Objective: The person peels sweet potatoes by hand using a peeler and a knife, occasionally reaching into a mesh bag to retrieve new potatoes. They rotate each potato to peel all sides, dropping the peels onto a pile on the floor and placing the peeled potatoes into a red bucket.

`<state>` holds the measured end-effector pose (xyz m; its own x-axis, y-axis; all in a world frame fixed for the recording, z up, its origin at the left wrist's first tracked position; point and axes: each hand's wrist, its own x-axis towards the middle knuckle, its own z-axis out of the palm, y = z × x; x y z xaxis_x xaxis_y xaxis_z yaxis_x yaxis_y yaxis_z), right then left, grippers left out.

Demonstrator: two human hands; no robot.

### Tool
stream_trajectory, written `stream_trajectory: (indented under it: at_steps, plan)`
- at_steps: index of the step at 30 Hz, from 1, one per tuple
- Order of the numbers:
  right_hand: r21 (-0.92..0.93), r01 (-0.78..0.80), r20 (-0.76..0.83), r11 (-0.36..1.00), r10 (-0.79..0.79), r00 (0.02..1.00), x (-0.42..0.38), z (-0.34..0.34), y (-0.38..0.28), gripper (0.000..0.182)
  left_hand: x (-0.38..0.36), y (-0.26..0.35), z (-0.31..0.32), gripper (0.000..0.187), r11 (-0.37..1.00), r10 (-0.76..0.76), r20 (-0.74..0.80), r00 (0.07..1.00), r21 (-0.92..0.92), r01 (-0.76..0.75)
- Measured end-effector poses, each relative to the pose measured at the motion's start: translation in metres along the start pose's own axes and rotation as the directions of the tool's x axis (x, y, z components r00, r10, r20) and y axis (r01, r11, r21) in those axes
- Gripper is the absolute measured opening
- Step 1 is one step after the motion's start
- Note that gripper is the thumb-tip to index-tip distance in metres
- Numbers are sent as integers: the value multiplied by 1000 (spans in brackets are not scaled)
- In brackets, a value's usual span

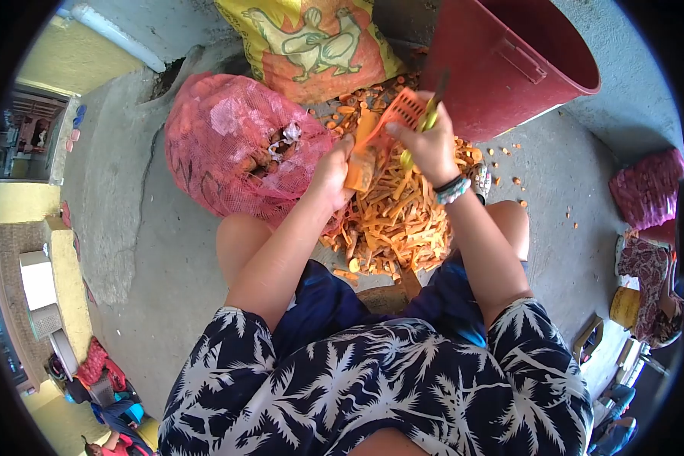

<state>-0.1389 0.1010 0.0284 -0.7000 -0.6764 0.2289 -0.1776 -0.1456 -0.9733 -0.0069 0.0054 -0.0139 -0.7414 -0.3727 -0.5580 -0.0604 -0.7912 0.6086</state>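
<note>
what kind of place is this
Probably an outdoor yard or work area at a home or small farm: a bare concrete floor, a pink mesh sack of carrots, a printed chicken feed bag and a big red bucket.

shirt [372, 387]: dark navy, printed with white palm leaves, seen at 6 o'clock | shorts [334, 304]: dark blue, worn beneath | wrist bands [452, 188]: beaded, teal and dark, worn toward 1 o'clock

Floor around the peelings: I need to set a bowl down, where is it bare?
Bare concrete floor left of the left knee, below the net sack, and right of the peel pile, below the red bucket. Between the knees it is crowded.
</note>
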Motion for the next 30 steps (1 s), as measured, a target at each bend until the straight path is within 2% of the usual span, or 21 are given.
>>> stream_trajectory:
  at_steps: [2, 4, 5, 6, 8, 10, 11, 13, 15, 16, 18, 19, 20, 21, 23, 24, 25, 26, 28, 29, 30]
  plan:
    - [20, -42, -139, 999, 44, 989, 21, -13, 4, 41, -3, -4, 1, 33, 998, -33, 57, 998, -57, 37]
    - [-166, 30, -337, 986, -85, 937, 36, -26, 27, 39, -3, -6, -2, 34, 998, -59, 52, 997, -7, 60]
    - [-215, 83, -413, 973, -167, 895, 44, -34, 37, 40, -6, -5, -4, 35, 998, -64, 123, 990, 1, 65]
    - [-6, 47, -517, 999, -43, 855, 47, -39, 47, 38, -6, -3, -5, 36, 998, -67, 195, 978, 10, 67]
    - [63, -68, -512, 996, 91, 854, 40, -35, 31, 38, -1, -4, -9, 40, 998, -49, 155, 987, -22, 53]
    - [19, -187, -377, 982, 181, 909, 19, -20, 12, 39, 3, -6, -11, 44, 997, -29, 111, 993, -64, 37]
    - [115, -150, -320, 982, 180, 930, 6, -8, 5, 41, 4, -6, -7, 51, 1000, 5, 65, 998, -21, -4]
    - [47, -109, -229, 993, 117, 966, -9, 1, 0, 40, 0, -6, -2, 57, 999, 35, 20, 999, 22, -35]
    - [-4, -96, -199, 995, 93, 976, -12, 0, -4, 38, -6, -2, 6, 81, 999, 54, 90, 994, -9, -54]
    - [-26, -110, -138, 994, 106, 985, -11, -2, -2, 37, -3, -6, 4, 81, 999, 54, 92, 994, -9, -53]
    - [-46, -120, -74, 992, 117, 990, -7, -1, 6, 36, 4, -14, -3, 98, 926, 65, -124, 990, 378, -13]
    - [-85, -53, -108, 995, 44, 993, -4, 0, 9, 36, 3, -13, -1, 98, 925, 67, -123, 990, 379, -16]
    - [-125, 11, -141, 992, -28, 990, -1, 0, 11, 35, 1, -13, 0, 99, 882, 111, -104, 988, 468, -50]
    - [-273, 86, -217, 958, -148, 965, 5, -2, 14, 36, -2, -13, 1, 99, 829, 152, -81, 985, 553, -82]
    - [-401, 163, -358, 901, -318, 878, 21, -17, 23, 33, -9, -7, 3, 100, 762, 193, -54, 980, 637, -115]
    - [-470, 209, -410, 857, -422, 809, 27, -24, 27, 33, -13, -1, 3, 92, 842, 50, -23, 998, 539, -30]
    - [-311, 108, -526, 944, -266, 808, 30, -24, 24, 33, -15, 3, 2, 84, 898, -91, 25, 996, 434, 71]
    - [-102, 103, -529, 989, -142, 837, 30, -26, 21, 36, -12, 1, 0, 84, 899, -91, 26, 996, 433, 71]
    - [128, -190, -416, 974, 226, 881, 16, -24, 6, 39, -3, -5, -6, 74, 971, 3, -67, 998, 239, 14]
    - [158, -218, -300, 963, 257, 919, 10, -22, 10, 42, -4, -2, -2, 61, 986, -17, -117, 993, 161, 36]
    - [149, -240, -164, 959, 263, 951, 3, -22, 12, 43, -1, -2, -2, 61, 987, -19, -116, 993, 158, 37]
